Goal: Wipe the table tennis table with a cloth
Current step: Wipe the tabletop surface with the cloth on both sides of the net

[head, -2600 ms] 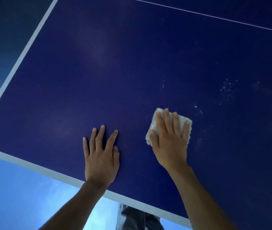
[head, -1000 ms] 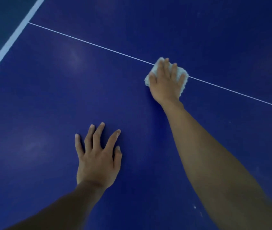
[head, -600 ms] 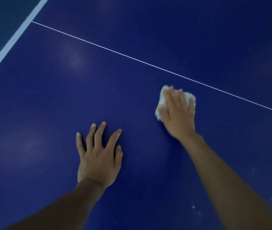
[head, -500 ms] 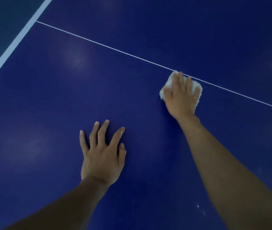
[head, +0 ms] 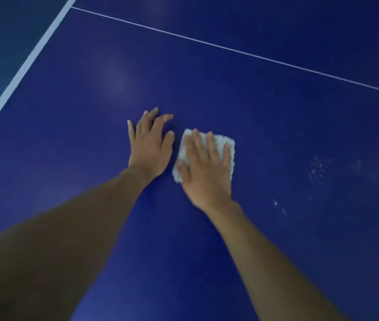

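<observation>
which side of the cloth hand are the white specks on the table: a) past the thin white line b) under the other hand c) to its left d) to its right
d: the white specks lie on the table to the right of the right hand, which presses the cloth flat.

Deep blue table (head: 276,126) — white lines (head: 230,49), pale specks (head: 315,169); fuzzy white cloth (head: 222,142)
</observation>
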